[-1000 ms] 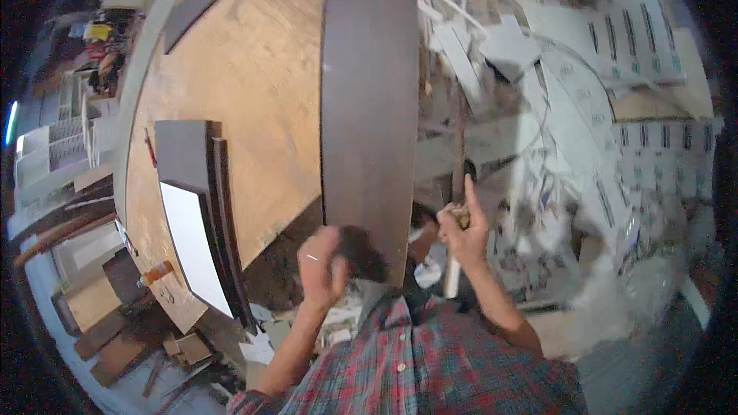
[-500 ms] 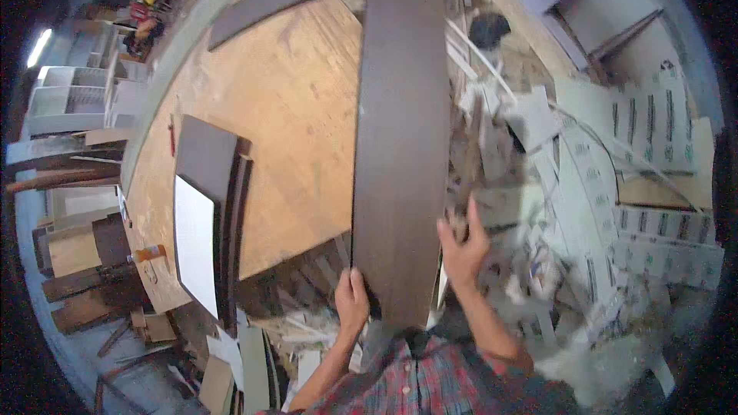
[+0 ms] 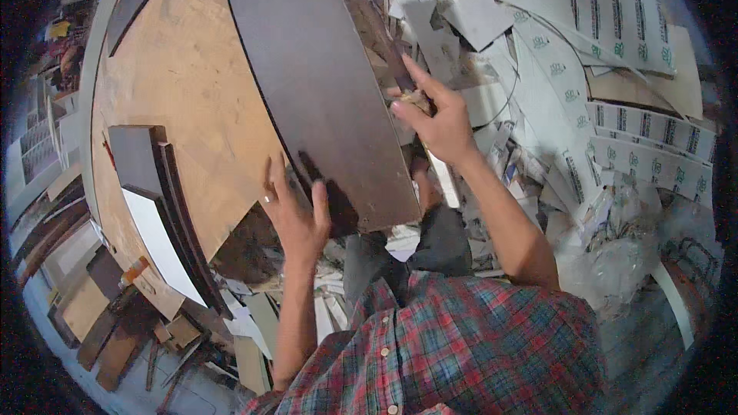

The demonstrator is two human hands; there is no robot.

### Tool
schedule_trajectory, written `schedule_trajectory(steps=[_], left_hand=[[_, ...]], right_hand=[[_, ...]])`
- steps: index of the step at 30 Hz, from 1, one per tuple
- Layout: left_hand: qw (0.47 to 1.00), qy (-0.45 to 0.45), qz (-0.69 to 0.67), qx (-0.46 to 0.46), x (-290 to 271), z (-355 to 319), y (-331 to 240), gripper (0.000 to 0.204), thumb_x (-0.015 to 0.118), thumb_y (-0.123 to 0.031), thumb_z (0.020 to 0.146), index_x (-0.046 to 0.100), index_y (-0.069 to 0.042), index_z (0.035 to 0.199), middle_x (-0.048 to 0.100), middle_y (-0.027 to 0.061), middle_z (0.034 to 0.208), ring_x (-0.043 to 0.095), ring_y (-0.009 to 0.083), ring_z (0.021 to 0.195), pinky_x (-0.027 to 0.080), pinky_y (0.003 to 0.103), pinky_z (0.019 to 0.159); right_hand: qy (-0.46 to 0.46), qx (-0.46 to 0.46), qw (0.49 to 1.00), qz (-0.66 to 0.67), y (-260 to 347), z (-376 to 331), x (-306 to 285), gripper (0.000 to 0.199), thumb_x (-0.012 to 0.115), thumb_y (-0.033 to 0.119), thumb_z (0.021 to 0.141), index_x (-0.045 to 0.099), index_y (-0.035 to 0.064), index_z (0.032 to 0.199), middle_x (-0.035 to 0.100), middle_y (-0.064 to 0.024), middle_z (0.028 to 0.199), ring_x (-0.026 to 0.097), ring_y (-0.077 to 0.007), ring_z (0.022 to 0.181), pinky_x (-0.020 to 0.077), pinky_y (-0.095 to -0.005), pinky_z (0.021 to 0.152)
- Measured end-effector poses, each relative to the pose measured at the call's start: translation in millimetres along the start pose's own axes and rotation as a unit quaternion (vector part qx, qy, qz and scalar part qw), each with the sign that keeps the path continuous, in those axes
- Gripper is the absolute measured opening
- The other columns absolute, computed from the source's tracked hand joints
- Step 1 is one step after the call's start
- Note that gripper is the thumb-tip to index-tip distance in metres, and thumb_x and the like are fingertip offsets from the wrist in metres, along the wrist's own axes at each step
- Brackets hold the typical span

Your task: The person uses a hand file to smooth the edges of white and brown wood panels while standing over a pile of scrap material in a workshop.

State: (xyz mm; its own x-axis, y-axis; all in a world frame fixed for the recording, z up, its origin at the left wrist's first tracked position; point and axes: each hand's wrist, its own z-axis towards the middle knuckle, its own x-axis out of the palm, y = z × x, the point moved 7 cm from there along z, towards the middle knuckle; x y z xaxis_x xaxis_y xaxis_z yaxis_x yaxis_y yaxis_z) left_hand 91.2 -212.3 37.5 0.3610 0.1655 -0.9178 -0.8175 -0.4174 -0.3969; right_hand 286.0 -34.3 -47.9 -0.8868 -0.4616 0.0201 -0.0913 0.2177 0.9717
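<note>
A long dark brown board (image 3: pixel 315 69) lies tilted across the middle, its near end close to my legs. My left hand (image 3: pixel 298 215) is at its lower left edge, thumb over the board's face and fingers apart; a ring shows on one finger. Along the right edge is my right hand (image 3: pixel 442 123), thumb and forefinger spread wide, its other fingers partly hidden. Whether either palm touches the board I cannot tell.
A plywood worktop (image 3: pixel 177 84) extends to the left, bearing a stack of dark boards (image 3: pixel 138 154) with a white panel (image 3: pixel 157 242). Another dark strip (image 3: pixel 146 0) lies at its far side. Offcuts and printed white sheets (image 3: pixel 538 69) litter the right side. An orange bottle (image 3: pixel 134 270) is at far left.
The board has swung so its far end points left, and its near end now shows. My left hand has opened and moved up-left; my right hand has moved up and left.
</note>
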Motion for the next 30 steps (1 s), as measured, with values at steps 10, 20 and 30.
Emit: schedule_trajectory(steps=[10,20,30], left_hand=[[0.977,-0.036,0.093,0.188,32.7,144.8,-1.6,0.058,0.059,-0.036,0.099,0.049,-0.008,0.149,0.044,0.0227,0.156,0.039,0.0416,0.145,0.025,0.051,0.122],[0.945,0.012,0.113,0.308,44.7,241.8,-37.5,0.061,0.043,-0.034,0.104,0.038,0.003,0.153,0.035,0.0299,0.159,0.032,0.0491,0.147,0.025,0.053,0.122],[0.966,0.078,0.099,0.225,38.0,244.9,-41.4,0.068,0.037,-0.038,0.103,0.031,0.002,0.158,0.026,0.0341,0.162,0.021,0.0494,0.153,0.017,0.053,0.126]], right_hand=[[0.125,0.034,0.974,-0.185,-4.4,-91.6,-31.3,0.061,0.068,0.014,0.097,0.049,0.0166,0.155,0.071,-0.0137,0.098,0.068,-0.0211,0.088,0.0535,-0.0347,0.086],[0.186,0.025,0.931,-0.313,17.2,-80.3,-57.8,0.056,0.063,0.005,0.095,0.052,0.0072,0.150,0.069,-0.0200,0.116,0.070,-0.0299,0.093,0.0537,-0.0388,0.091],[0.190,-0.155,0.896,-0.370,26.9,-67.7,-47.0,0.064,0.069,0.006,0.090,0.052,0.0151,0.151,0.060,-0.0110,0.085,0.063,-0.0278,0.070,0.0560,-0.0395,0.064]])
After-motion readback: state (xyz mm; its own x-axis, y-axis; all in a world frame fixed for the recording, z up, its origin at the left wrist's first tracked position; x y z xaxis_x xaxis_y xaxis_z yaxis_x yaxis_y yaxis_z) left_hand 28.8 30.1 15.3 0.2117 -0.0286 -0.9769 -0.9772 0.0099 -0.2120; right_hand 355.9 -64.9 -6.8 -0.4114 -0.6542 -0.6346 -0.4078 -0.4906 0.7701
